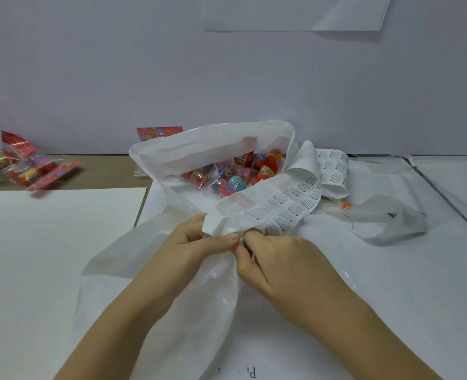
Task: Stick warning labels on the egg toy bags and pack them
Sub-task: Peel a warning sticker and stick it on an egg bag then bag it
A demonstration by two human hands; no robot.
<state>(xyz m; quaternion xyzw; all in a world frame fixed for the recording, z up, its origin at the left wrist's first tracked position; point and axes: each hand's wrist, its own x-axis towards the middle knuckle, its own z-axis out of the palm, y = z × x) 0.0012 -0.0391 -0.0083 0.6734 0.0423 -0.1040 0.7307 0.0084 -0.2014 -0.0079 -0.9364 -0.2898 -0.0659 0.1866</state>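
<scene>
A large white plastic bag [207, 152] lies open at the table's middle, with several egg toy bags [235, 174] inside it. A long strip of warning labels [295, 201] drapes over the bag's near rim and curls back to the right. My left hand [199, 242] pinches the bag's near edge between thumb and fingers. My right hand [270, 256] meets it fingertip to fingertip and pinches the same crumpled edge by the label strip's end. A second heap of egg toy bags [29, 165] with red header cards lies at the far left.
A white sheet [48, 242] covers the left of the table. Crumpled backing paper [391, 223] lies to the right of the bag. A small orange scrap [346, 205] sits near it. A wall rises right behind the table, with paper [295, 15] hung on it.
</scene>
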